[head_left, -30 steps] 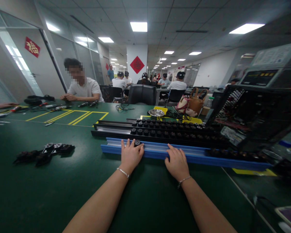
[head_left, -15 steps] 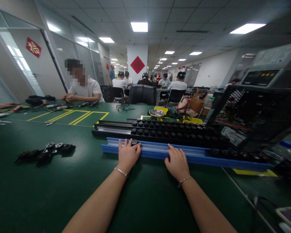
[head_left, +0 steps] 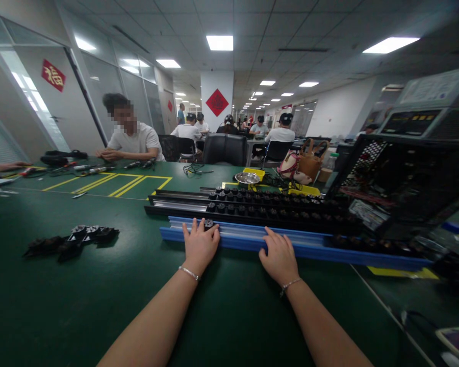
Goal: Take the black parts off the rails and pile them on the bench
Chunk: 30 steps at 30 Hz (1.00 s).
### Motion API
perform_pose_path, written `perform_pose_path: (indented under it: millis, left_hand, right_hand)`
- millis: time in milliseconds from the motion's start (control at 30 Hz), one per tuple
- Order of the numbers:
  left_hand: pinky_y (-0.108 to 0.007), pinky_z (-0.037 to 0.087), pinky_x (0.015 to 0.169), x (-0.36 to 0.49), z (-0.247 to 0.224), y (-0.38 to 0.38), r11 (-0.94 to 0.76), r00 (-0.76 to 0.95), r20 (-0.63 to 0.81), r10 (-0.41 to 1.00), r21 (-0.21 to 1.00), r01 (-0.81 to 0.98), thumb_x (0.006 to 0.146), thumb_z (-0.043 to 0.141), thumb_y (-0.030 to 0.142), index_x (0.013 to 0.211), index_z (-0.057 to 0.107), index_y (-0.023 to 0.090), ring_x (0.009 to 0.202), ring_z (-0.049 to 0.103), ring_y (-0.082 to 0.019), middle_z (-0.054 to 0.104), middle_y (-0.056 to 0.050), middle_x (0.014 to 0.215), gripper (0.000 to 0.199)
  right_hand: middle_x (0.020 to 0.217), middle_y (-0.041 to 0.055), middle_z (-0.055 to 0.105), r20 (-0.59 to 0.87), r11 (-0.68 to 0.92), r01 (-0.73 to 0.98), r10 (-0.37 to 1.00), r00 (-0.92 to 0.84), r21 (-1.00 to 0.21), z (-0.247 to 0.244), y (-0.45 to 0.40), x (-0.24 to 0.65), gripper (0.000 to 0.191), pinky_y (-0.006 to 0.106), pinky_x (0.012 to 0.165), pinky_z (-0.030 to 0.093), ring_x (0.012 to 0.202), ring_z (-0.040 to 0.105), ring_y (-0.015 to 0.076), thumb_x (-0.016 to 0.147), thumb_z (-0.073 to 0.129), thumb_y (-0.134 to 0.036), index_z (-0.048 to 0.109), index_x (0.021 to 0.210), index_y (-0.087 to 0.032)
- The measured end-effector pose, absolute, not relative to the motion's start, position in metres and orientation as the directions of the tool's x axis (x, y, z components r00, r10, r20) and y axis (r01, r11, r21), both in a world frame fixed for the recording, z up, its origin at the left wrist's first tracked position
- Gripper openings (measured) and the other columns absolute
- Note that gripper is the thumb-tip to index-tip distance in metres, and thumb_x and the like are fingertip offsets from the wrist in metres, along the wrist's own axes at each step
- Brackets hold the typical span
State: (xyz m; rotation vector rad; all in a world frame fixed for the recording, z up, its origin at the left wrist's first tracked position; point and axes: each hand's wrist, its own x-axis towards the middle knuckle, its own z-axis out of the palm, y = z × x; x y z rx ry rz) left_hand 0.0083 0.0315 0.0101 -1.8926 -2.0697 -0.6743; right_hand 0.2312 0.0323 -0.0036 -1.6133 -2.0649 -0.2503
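A long blue rail (head_left: 240, 235) lies across the green table, with several dark parts (head_left: 367, 243) in its right half. My left hand (head_left: 200, 245) is on the rail's left part, its thumb and fingers around a small black part (head_left: 208, 224) in the channel. On the middle of the rail rests my right hand (head_left: 279, 254), fingers bent over its near edge. Behind the blue rail are black rails (head_left: 176, 205) carrying rows of small black parts. A loose group of black parts (head_left: 92, 233) lies at the left.
An open black computer case (head_left: 416, 178) stands at the right. A metal bowl (head_left: 247, 178) and yellow trays (head_left: 304, 189) sit behind the rails. Across the table (head_left: 99, 295) a person (head_left: 132, 137) sits near tools and cables; other people sit farther back.
My left hand has moved slightly left along the blue rail, and the small black part has shifted left with it. My right hand has stayed in place.
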Motion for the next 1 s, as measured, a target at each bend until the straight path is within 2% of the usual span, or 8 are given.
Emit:
perform_pose_path:
  millis: [133, 233, 1000]
  left_hand:
    - [-0.062, 0.018, 0.105, 0.013, 0.008, 0.030, 0.066, -0.148, 0.459, 0.876, 0.189, 0.980, 0.086, 0.040, 0.053, 0.125, 0.056, 0.037, 0.135, 0.026, -0.038, 0.044, -0.009, 0.142, 0.045]
    - [-0.063, 0.017, 0.105, 0.014, 0.007, 0.030, 0.068, -0.149, 0.452, 0.879, 0.190, 0.979, 0.087, 0.035, 0.056, 0.127, 0.053, 0.038, 0.135, 0.025, -0.038, 0.044, -0.010, 0.141, 0.048]
    - [-0.066, 0.017, 0.103, -0.005, 0.008, 0.037, 0.158, -0.247, 0.499, 0.830, 0.215, 0.964, 0.092, 0.033, 0.042, 0.113, 0.064, 0.037, 0.133, 0.030, -0.035, 0.054, -0.009, 0.130, 0.039]
  right_hand:
    - [0.132, 0.0087, 0.054, 0.495, 0.276, 0.949, 0.853, -0.167, -0.155, -0.004, 0.033, 0.231, 0.024, 0.045, 0.107, 0.025, 0.115, 0.051, 0.0233, 0.076, 0.046, -0.019, 0.061, 0.095, -0.018]
    - [0.132, 0.0092, 0.054, 0.501, 0.282, 0.947, 0.848, -0.171, -0.154, -0.004, 0.033, 0.231, 0.023, 0.045, 0.106, 0.025, 0.115, 0.051, 0.0236, 0.076, 0.046, -0.019, 0.061, 0.094, -0.018]
    - [0.132, 0.0082, 0.054, 0.486, 0.269, 0.951, 0.859, -0.164, -0.153, -0.003, 0.032, 0.231, 0.025, 0.044, 0.107, 0.025, 0.116, 0.050, 0.0225, 0.076, 0.046, -0.019, 0.061, 0.096, -0.018]
